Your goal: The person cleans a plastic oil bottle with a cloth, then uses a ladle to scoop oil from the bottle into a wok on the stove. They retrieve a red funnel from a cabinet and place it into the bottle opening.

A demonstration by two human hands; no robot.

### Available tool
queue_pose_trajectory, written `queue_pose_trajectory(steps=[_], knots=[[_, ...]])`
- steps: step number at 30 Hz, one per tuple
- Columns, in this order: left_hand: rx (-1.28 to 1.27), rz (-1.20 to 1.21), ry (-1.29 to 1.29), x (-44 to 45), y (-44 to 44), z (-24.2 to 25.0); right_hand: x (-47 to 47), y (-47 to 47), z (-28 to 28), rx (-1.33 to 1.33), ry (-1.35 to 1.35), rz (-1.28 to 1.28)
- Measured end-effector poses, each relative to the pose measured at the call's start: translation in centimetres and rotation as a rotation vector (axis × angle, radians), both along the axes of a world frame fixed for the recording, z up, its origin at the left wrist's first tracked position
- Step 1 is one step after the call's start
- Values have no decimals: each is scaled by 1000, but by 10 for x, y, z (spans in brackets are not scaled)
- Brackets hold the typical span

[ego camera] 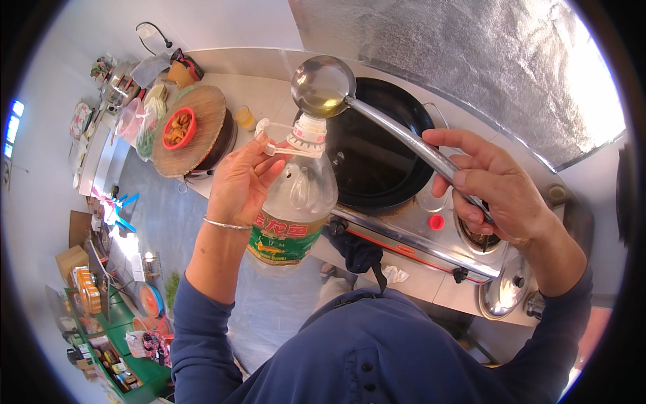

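Note:
My left hand (242, 177) grips the white plastic carry handle (295, 150) at the neck of a large clear oil jug (303, 197) with a green and red label. The jug hangs upright in front of the stove. A steel ladle (323, 83) with some yellowish oil (325, 105) in its bowl is held just over the jug's white mouth (309, 123). The ladle's long handle lies in the fingers of my right hand (497, 189). Behind the jug sits a black wok (383, 177) on the stove; its inside looks dark and glossy.
The gas stove (398, 235) has a red cap (436, 222) on its top. A red bowl of browned food (179, 129) rests on a round woven lid (209, 113). Nearby stands a glass of yellow liquid (245, 118). A steel lid (504, 288) lies at the right.

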State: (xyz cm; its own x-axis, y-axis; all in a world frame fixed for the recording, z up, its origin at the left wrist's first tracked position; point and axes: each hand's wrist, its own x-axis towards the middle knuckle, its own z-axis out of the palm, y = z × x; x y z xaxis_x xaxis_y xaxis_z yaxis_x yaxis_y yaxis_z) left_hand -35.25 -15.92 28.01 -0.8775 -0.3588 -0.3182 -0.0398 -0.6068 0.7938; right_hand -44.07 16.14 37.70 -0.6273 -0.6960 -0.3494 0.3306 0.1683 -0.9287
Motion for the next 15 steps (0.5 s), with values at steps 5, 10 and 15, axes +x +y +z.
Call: queue_pose_trajectory(steps=[5, 10, 15], knots=[[-41, 0, -6, -3, 1, 0, 3, 0, -6, 16, 46, -27], [-63, -30, -25, -5, 3, 5, 4, 0, -6, 61, 35, -26], [-52, -21, -19, -4, 2, 4, 7, 0, -6, 85, 65, 17]])
